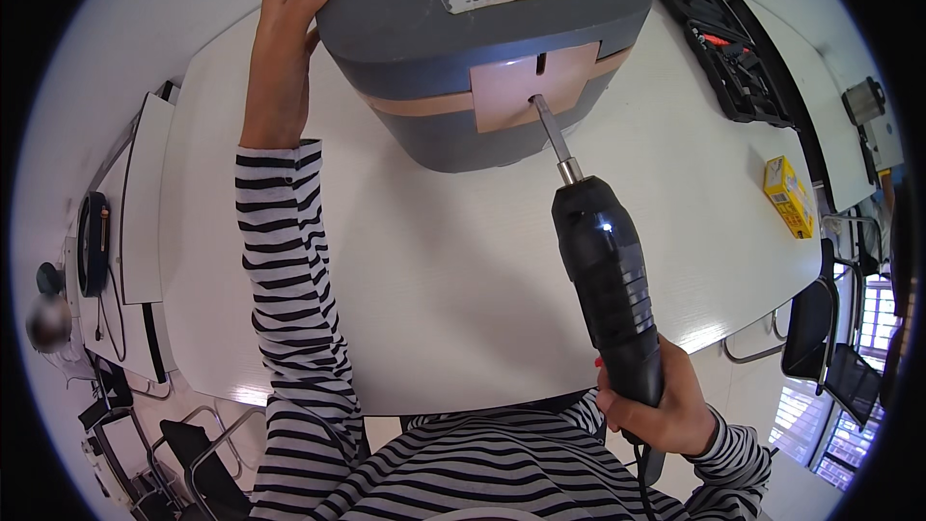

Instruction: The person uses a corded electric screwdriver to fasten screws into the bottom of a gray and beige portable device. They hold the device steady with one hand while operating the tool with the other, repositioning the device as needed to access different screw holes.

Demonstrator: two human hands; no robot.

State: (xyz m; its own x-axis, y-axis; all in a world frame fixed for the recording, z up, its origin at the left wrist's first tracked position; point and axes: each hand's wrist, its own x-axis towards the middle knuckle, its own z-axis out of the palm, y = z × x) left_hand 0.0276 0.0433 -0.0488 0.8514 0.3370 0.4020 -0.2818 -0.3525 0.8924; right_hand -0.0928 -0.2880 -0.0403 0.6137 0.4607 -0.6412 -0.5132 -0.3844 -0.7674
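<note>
A grey, rounded box-shaped appliance [400, 14] with a beige band stands at the far side of the white table. My left hand [282, 34] grips its left end, the thumb on the top edge and the other fingers partly hidden. At the lower right, my right hand [666, 405] is wrapped round the rear of a black corded electric screwdriver [603, 265]. The long bit [552, 128] points up and left. Its tip meets a hole in the pinkish panel [497, 101] on the appliance's near face; how deep it sits I cannot tell. A vertical slot lies above that hole.
On the white table [434, 309], an open black tool case [738, 72] lies at the far right, nearer to me a yellow box [789, 198]. Black chairs [810, 328] stand beyond the right edge. At the left, a dark round appliance [94, 243] rests on another table.
</note>
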